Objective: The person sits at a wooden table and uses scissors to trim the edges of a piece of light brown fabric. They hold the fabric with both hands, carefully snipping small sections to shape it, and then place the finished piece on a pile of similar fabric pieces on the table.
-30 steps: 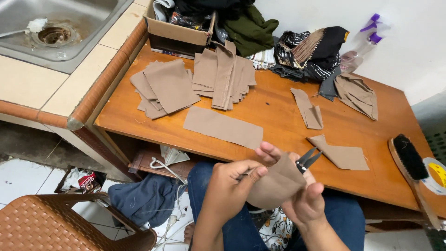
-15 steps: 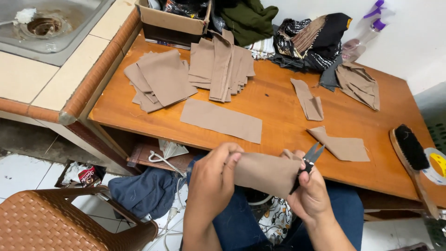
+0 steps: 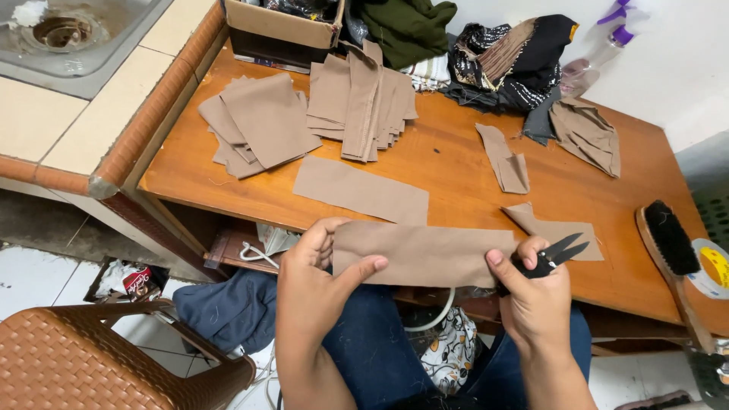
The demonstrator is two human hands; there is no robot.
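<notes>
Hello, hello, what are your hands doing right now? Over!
Left hand and right hand stretch a tan fabric strip flat. Right also grips small black snips. Nothing in the way.

The tan fabric strip, earlier bunched between both hands, is now stretched out flat.

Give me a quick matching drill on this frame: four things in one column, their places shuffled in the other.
1. cloth strip
2. snips
3. brush
4. box

a. table's far left corner
b. in the right hand
c. table's right edge
d. stretched between both hands, left hand pinching one end

Pairs: 1-d, 2-b, 3-c, 4-a
</notes>
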